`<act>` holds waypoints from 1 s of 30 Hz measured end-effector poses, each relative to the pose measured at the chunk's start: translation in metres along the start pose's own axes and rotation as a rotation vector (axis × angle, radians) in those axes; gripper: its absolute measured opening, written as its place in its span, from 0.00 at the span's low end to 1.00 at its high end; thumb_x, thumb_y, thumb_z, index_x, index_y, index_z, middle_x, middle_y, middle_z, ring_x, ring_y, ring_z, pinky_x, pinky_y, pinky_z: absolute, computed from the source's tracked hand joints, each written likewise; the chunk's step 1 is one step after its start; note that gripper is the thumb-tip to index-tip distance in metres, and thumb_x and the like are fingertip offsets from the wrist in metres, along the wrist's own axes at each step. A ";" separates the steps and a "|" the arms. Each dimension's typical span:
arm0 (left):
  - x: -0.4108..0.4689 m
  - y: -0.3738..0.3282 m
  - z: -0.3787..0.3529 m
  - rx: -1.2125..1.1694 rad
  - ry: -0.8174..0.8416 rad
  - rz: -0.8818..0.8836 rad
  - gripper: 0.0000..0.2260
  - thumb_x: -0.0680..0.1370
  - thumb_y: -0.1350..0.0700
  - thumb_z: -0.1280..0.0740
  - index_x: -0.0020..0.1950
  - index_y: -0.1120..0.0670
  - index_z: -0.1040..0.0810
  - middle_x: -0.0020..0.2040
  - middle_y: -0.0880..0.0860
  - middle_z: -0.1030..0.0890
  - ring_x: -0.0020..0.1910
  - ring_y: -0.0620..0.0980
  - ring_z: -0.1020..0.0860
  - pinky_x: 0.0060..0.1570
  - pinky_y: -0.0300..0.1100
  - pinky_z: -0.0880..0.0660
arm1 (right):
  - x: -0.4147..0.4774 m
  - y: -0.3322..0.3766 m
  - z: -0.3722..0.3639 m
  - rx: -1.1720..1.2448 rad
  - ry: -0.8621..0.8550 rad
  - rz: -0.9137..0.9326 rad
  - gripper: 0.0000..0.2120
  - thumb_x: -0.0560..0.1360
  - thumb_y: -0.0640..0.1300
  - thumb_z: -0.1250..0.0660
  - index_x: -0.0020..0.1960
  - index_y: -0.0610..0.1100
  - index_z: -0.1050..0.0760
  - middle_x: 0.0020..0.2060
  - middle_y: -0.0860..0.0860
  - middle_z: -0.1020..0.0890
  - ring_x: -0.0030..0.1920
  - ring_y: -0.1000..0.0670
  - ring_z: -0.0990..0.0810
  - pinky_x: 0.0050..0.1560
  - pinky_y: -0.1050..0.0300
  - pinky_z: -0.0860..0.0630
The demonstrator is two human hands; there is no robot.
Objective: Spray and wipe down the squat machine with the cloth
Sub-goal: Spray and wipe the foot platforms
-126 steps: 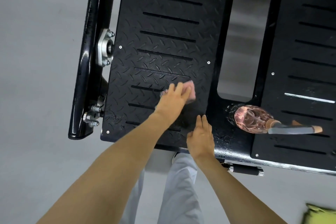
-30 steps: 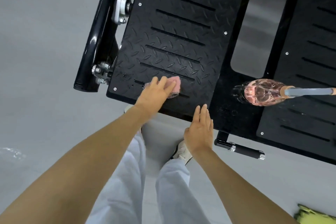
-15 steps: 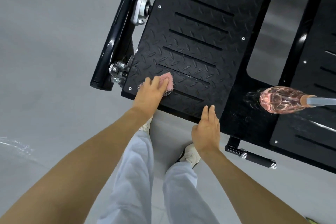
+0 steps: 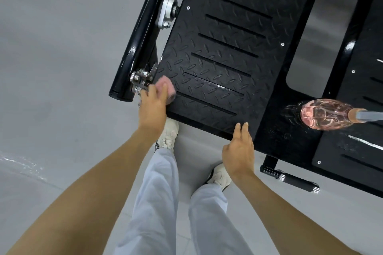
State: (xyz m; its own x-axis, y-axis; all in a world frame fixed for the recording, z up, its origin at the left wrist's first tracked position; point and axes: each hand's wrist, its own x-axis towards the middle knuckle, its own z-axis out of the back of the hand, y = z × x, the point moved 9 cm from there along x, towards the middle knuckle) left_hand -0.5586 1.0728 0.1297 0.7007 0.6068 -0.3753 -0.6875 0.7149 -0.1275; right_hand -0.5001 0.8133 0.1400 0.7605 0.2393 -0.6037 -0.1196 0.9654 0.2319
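I am watching my left hand (image 4: 153,107) pressing a small pink cloth (image 4: 165,86) onto the near left corner of the black bumpy metal foot plate (image 4: 223,58) of the squat machine (image 4: 273,141). The fingers are lying flat and close together on top of the cloth, not wrapping round it. The cloth is touching the plate's left edge, just beside the shiny silver bolts (image 4: 138,83) on the round black frame bar (image 4: 136,43).

My right hand (image 4: 238,149) is resting its straight fingertips on the near edge of the same plate, fingers together, holding nothing.

A clear pink spray bottle (image 4: 323,114) with a grey top is sitting on the black part between the two plates, well apart from both hands. Tiny wet drops are shining around it.

By the plate's near edge, two white shoes (image 4: 169,132) and light grey trouser legs (image 4: 159,203) are standing on the grey floor (image 4: 51,47). A short black handle with silver ends (image 4: 294,179) is sticking out under the near edge, to the right.
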 end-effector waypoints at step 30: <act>-0.076 -0.109 -0.044 0.332 -0.060 -0.590 0.39 0.57 0.58 0.23 0.67 0.54 0.29 0.47 0.55 0.25 0.39 0.54 0.28 0.32 0.44 0.28 | -0.002 -0.027 0.001 0.023 0.038 -0.045 0.30 0.79 0.36 0.44 0.78 0.38 0.52 0.77 0.44 0.53 0.76 0.47 0.50 0.73 0.51 0.40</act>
State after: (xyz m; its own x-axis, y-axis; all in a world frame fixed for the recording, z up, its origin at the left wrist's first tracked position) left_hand -0.5454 0.9332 0.1319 0.9565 0.0933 -0.2763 -0.0979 0.9952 -0.0027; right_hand -0.4980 0.7865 0.1360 0.7401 0.1994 -0.6423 -0.0704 0.9728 0.2209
